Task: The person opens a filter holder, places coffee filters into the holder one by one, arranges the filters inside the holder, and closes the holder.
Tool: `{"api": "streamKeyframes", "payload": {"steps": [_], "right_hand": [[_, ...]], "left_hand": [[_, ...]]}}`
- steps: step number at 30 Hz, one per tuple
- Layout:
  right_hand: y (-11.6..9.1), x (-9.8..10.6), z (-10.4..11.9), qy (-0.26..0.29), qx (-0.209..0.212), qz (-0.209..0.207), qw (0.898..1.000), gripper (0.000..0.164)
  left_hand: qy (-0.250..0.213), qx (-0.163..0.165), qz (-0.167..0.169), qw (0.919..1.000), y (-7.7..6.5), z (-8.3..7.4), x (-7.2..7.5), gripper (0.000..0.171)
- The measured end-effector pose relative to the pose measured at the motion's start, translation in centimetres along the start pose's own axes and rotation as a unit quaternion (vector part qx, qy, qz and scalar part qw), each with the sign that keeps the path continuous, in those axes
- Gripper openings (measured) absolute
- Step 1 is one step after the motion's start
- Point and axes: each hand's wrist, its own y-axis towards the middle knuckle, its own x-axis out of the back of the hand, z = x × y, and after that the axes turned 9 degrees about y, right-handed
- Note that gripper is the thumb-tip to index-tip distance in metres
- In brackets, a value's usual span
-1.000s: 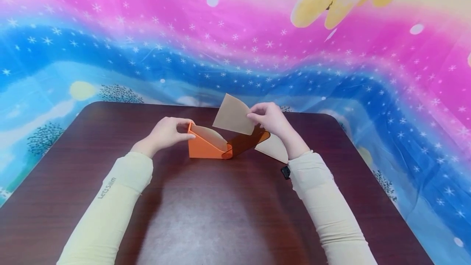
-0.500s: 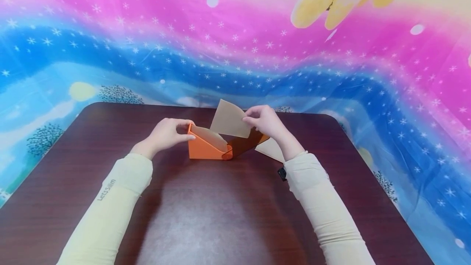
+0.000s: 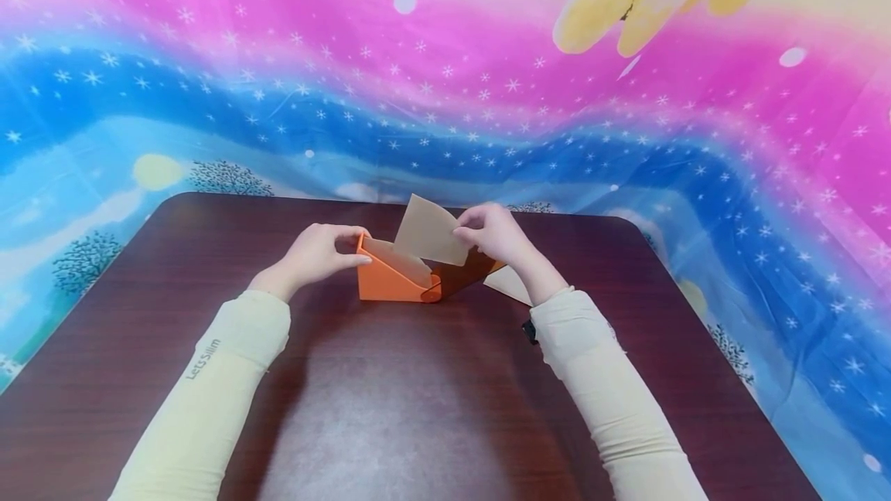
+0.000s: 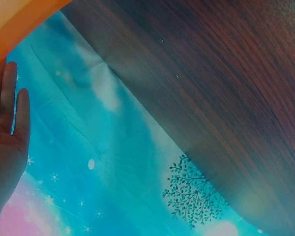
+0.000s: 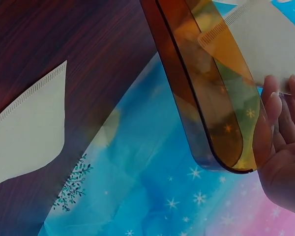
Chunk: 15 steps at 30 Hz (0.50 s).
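Note:
An orange holder (image 3: pixel 390 282) stands on the table, its see-through amber lid (image 3: pixel 455 273) swung out to the right. Brown paper coffee filters (image 3: pixel 398 257) fill its slot. My left hand (image 3: pixel 316 255) grips the holder's tall left end between thumb and fingers; in the left wrist view, that hand's fingers (image 4: pixel 7 98) lie against the orange wall (image 4: pixel 24 22). Above the lid, my right hand (image 3: pixel 497 236) pinches a single coffee filter (image 3: pixel 430 232) by its right edge. The right wrist view shows this filter (image 5: pixel 273 42) partly behind the amber lid (image 5: pixel 206 98), crimped seam visible.
Another coffee filter (image 3: pixel 510 284) lies flat on the dark wooden table (image 3: pixel 390 408), right of the lid and partly hidden by the right forearm. A printed snowflake cloth (image 3: pixel 445 130) hangs behind the table's far edge.
My right hand has moved left and slightly down, carrying the pinched filter toward the holder, where it now overlaps the filters inside. The left hand and holder have stayed in place.

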Motion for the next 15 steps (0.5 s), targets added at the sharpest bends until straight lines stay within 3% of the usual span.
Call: {"api": "streamKeyframes", "payload": {"steps": [15], "right_hand": [[0.44,-1.01,0.04,-0.017,-0.017,0.021,0.999,0.016]], "left_hand": [[0.001,0.005,-0.002,1.0000,-0.02,0.06,-0.13,0.035]]}}
